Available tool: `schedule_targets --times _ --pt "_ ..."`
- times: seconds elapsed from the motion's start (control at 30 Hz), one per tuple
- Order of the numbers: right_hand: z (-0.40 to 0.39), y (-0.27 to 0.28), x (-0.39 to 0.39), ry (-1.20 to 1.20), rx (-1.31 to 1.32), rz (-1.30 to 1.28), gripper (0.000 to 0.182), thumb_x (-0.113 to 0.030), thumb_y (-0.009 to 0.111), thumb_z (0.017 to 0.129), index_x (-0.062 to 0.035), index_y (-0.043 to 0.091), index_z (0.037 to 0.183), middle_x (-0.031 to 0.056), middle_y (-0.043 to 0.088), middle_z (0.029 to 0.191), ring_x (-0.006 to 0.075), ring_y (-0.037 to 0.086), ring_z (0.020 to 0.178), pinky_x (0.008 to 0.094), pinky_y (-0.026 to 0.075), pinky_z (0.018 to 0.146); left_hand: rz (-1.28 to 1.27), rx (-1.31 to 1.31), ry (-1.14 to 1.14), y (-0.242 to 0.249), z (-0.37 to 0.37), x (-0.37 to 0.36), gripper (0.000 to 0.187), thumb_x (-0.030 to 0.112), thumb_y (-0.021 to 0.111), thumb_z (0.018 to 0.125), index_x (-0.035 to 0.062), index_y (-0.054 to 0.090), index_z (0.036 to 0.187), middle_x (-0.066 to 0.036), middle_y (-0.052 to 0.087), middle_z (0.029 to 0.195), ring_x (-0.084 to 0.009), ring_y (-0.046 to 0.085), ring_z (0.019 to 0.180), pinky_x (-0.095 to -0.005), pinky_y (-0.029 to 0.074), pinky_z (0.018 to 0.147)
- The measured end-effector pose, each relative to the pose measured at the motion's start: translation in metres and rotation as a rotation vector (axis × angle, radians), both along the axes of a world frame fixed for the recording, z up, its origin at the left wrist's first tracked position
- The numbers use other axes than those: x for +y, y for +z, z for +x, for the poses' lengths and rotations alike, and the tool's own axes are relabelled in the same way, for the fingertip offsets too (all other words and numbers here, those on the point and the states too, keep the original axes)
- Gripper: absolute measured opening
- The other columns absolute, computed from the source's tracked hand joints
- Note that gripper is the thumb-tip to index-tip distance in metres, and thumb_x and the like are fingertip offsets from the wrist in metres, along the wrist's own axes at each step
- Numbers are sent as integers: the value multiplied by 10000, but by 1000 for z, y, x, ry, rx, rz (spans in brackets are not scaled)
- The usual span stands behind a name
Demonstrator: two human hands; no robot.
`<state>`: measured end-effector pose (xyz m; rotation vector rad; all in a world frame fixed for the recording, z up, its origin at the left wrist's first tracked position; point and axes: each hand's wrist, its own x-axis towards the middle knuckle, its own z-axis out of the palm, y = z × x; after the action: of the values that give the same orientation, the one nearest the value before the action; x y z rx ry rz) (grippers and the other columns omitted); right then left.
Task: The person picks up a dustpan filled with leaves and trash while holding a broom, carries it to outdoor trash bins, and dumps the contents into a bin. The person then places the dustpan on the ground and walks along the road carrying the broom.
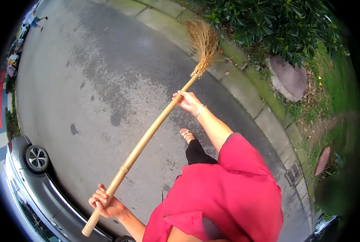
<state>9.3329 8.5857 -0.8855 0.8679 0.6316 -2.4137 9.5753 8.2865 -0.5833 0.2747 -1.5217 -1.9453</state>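
A broom with a long bamboo handle (141, 143) and a head of dry straw-coloured bristles (202, 40) slants across the view. Near the top end of the handle, my left hand (109, 205) is closed around the bamboo. My right hand (188, 101), with a bracelet at the wrist, grips the handle farther down, just short of the bound bristles. The bristles overlap the stone kerb at the road's edge.
Grey asphalt road (107, 92) stretches ahead. Along the right run a stone kerb (244, 90), a drain grate (293, 173), a bush (276, 28) and a boulder (289, 76). A silver car (46, 197) stands at the left; a person (34, 20) is far off.
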Motion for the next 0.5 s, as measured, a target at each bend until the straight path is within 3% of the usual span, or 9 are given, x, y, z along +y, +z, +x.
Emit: schedule_targets --times 0.07,0.13,0.2,0.27,0.4,0.5 --pt "54 10 11 -40 -28 102 128 -82 478 864 43 484 891 141 553 829 254 573 786 408 493 739 91 0 45 -22 32 -28 29 121 455 766 97 464 780 14 406 570 -112 446 591 -407 347 898" --pt "92 31 19 14 -27 180 134 -75 506 851 53 489 884 144 552 837 257 568 821 420 484 780 347 -59 146 -50 85 -49 25 116 461 771 92 466 775 12 407 570 -121 460 602 -400 357 884" --pt "121 41 16 18 -4 153 115 -43 511 835 60 488 879 142 547 826 255 567 825 419 481 781 502 -77 246 -64 138 -57 28 112 470 775 85 479 777 5 422 578 -128 476 614 -397 369 870" --pt "159 47 11 5 -24 50 88 -23 526 810 48 502 857 144 549 819 262 567 825 409 479 781 508 -68 383 -78 193 -69 63 107 492 774 59 512 809 -10 449 590 -133 488 614 -391 386 856" --pt "234 50 11 252 -115 -105 68 -4 552 775 0 529 839 125 556 819 270 572 838 429 468 800 452 -59 628 -93 311 -75 118 122 492 784 20 524 834 -29 471 614 -139 478 612 -380 408 842" --pt "286 61 -5 368 -144 -210 72 -12 550 782 -6 499 832 102 545 817 252 565 866 430 462 832 278 3 759 -53 378 -55 121 131 460 792 31 528 797 -22 421 580 -143 453 599 -387 402 848"
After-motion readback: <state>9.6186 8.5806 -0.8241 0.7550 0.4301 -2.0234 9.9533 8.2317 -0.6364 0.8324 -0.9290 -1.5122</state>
